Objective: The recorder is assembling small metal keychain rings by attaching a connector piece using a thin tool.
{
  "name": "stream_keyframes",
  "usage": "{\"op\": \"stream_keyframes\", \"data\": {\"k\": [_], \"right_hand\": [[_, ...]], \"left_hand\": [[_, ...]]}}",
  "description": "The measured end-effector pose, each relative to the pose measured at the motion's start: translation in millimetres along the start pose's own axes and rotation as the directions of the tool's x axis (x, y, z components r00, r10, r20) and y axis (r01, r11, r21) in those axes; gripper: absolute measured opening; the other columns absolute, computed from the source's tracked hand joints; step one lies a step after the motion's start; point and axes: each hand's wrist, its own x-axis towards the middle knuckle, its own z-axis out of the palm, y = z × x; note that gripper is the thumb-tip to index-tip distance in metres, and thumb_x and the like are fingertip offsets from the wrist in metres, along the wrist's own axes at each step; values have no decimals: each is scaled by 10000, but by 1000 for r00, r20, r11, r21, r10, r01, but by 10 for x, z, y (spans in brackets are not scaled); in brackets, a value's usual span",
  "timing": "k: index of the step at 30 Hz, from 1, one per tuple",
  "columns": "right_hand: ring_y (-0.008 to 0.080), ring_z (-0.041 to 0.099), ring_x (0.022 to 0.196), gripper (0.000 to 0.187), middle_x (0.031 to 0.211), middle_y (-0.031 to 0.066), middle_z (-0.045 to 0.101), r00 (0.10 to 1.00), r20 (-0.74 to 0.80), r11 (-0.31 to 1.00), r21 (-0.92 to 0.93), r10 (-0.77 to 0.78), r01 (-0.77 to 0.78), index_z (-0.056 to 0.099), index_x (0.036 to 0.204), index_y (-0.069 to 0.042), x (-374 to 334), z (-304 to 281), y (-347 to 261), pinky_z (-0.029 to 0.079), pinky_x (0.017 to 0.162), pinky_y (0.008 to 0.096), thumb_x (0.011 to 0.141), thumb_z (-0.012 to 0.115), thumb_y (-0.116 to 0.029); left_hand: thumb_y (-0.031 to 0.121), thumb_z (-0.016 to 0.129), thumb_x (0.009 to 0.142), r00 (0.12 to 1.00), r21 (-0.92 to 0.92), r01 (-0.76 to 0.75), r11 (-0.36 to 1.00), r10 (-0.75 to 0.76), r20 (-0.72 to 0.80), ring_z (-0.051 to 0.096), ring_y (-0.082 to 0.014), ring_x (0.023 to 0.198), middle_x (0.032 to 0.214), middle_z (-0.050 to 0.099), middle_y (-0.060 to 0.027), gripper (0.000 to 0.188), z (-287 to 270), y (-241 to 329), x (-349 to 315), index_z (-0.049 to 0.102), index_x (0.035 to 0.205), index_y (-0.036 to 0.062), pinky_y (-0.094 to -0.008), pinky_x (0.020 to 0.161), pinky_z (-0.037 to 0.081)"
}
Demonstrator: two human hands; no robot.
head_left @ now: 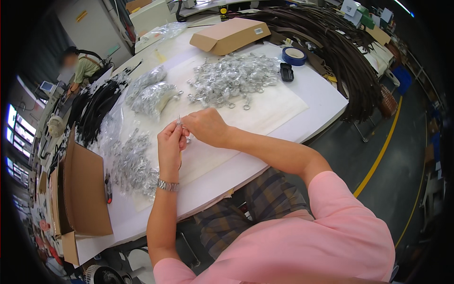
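Pink fabric shirt point(321, 236) lower right; centre, left hand point(169, 138) and right hand point(208, 127), fingers closed, pinch small silvery metallic piece point(179, 121): steady it.

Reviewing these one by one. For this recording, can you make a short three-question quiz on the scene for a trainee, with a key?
1. The metal watch is worn on: A. the right wrist; B. the left wrist; C. neither wrist.
2. True or false: the blue tape roll lies on the floor.
3. What is at the spot where the left hand and right hand come together?

Key:
1. B.
2. False: the blue tape roll lies on the table, beside a small black object.
3. A small silvery piece, too small to identify exactly.
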Motion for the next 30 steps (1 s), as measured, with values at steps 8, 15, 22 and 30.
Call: {"op": "stream_keyframes", "data": {"k": [8,15,22,30], "right_hand": [[288,699,748,77,826,69,709,991,-40,992,-32,124,-126,702,923,-87,105,33,28,538,640,403,895,674,-152],[303,669,1046,266,1128,103,716,968,-243,824,-537,54,-181,716,1156,-102,166,-244,533,530,864,405,897,705,-163],[289,647,1040,232,1099,90,697,973,229,1000,-26,18,-12,705,1101,-80,77,23,-227,512,886,423,893,714,-182],[237,671,753,115,818,89,696,908,410,988,-150,89,-29,726,880,-54,18,230,-212,535,749,375,846,723,-163]], "left_hand": [[93,563,1022,971,-319,223,921,-183,152,406,-19,540,835,622,-31,227,-367,76,77,616,1213,-17,-177,457,287],[62,550,1012,972,-299,-76,951,3,-235,396,-23,512,770,606,-22,206,-686,175,220,655,1151,-47,-179,425,272],[48,541,999,921,-214,-139,967,47,-387,394,-23,527,787,593,-15,227,-749,120,108,625,1174,-69,-177,429,266],[78,565,988,955,-70,-90,993,66,-288,419,-21,525,790,627,-26,187,-697,99,159,679,1085,-35,-176,442,295]]}}
